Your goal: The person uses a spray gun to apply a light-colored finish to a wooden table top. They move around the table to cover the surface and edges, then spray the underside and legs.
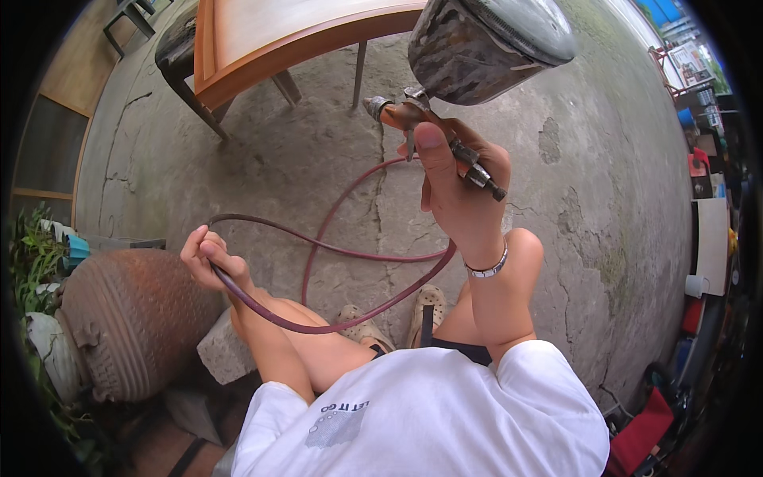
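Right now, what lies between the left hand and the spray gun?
In the head view, dark red hose crosses between left hand and spray gun, with concrete floor behind.

Spray gun (pixel 402 117) orange, grey; cup (pixel 469 60) mottled silver-black; hose (pixel 308 327) maroon; jar (pixel 147 318) reddish-brown.

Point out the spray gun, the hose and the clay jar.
Spray gun (pixel 404 117): head view, on its orange body below the cup.
Hose (pixel 310 328): head view, low on its nearest loop.
Clay jar (pixel 147 318): head view, on the brown side wall.
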A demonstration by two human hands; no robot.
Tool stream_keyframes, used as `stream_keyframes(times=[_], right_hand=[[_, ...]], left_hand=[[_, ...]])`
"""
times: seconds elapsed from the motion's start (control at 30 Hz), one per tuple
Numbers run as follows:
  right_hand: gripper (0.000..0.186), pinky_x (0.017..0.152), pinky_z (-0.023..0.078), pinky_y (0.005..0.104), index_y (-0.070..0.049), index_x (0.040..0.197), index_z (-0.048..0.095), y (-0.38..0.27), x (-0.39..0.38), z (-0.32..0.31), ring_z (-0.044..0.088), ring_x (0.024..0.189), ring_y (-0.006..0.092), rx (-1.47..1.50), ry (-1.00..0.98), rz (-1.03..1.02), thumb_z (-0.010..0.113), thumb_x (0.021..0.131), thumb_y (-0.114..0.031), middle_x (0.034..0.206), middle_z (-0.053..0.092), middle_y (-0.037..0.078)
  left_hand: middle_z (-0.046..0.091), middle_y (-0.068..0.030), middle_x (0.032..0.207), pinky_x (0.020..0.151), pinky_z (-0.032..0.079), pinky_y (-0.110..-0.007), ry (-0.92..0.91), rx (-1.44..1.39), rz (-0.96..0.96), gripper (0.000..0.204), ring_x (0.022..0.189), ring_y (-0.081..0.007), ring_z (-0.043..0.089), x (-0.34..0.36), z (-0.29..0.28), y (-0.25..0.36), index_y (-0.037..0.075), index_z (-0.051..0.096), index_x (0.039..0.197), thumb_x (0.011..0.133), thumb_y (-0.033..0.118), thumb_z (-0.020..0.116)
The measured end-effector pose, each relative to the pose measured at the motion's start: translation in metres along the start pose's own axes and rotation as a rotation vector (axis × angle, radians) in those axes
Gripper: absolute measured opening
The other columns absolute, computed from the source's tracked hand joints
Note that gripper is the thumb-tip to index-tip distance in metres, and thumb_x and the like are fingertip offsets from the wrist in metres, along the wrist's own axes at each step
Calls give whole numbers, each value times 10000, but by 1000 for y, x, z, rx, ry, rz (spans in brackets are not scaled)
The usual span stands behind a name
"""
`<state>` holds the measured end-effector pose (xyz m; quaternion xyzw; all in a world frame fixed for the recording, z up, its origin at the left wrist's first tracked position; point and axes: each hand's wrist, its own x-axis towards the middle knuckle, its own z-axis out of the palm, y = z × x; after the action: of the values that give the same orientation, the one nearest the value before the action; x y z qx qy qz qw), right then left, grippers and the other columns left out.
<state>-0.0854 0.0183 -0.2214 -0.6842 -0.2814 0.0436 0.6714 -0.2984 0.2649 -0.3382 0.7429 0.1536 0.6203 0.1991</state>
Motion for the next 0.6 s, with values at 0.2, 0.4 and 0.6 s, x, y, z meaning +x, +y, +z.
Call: stream_keyframes(times=[0.2, 0.4, 0.6], right_hand=[[461, 387, 339, 216, 4, 1028, 774, 16, 35, -23, 492, 419, 50, -178, 284, -58, 731, 969, -451, 644, 641, 20], [371, 434, 374, 237, -68, 1024, 817, 44, 75, -88, 500, 454, 44, -525, 527, -118, 677, 1016, -412, 582, 611, -13], [385, 365, 381, 238, -76, 1075, 810, 28, 74, -96, 505, 413, 53, -511, 627, -55, 652, 1025, -424, 620, 642, 21]], left_hand=[[531, -7, 642, 496, 336, -211, 10, 86, 8, 226, 530, -62, 462, -3, -1, -3, 4, 604, 1073, 1081, 221, 539], [631, -48, 752, 513, 392, -199, -53, 145, 60, 200, 562, -72, 546, -2, 2, 6, 19, 618, 1062, 1065, 218, 602], [622, -39, 736, 498, 372, -204, -43, 181, 84, 200, 541, -67, 523, -1, 1, 6, 25, 614, 1056, 1062, 224, 611]])
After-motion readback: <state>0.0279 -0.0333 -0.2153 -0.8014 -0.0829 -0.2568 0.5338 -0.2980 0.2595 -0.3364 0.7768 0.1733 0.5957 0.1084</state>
